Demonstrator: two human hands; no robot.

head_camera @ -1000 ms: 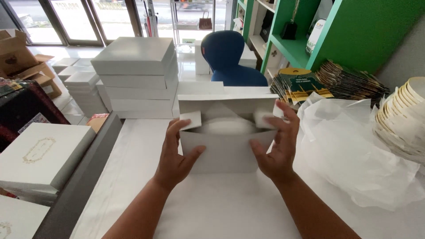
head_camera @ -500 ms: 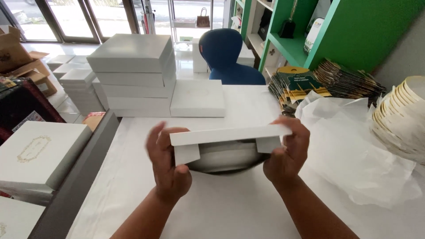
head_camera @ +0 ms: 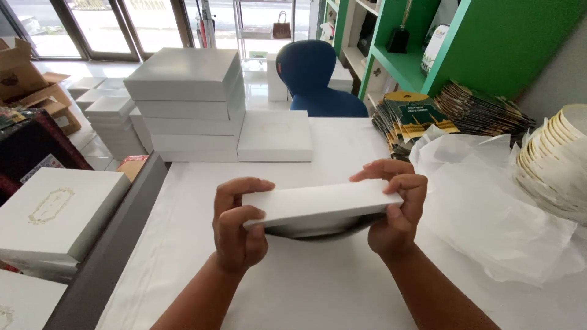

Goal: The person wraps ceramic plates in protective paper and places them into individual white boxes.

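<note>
While both hands clamp the flat white box (head_camera: 321, 206) above the tabletop (head_camera: 318, 287), I'd keep pressure even at each end. Left hand (head_camera: 237, 226) and right hand (head_camera: 394, 211) fingers wrap its short ends. Long axis runs 9 to 3 o'clock, right end tilted slightly up; a dark curved piece (head_camera: 315, 232) shows beneath.

Near table (head_camera: 293, 293) surface open for passage. Stacked white boxes (head_camera: 189, 104) block far left; crumpled tissue paper (head_camera: 489, 195) blocks right.
</note>
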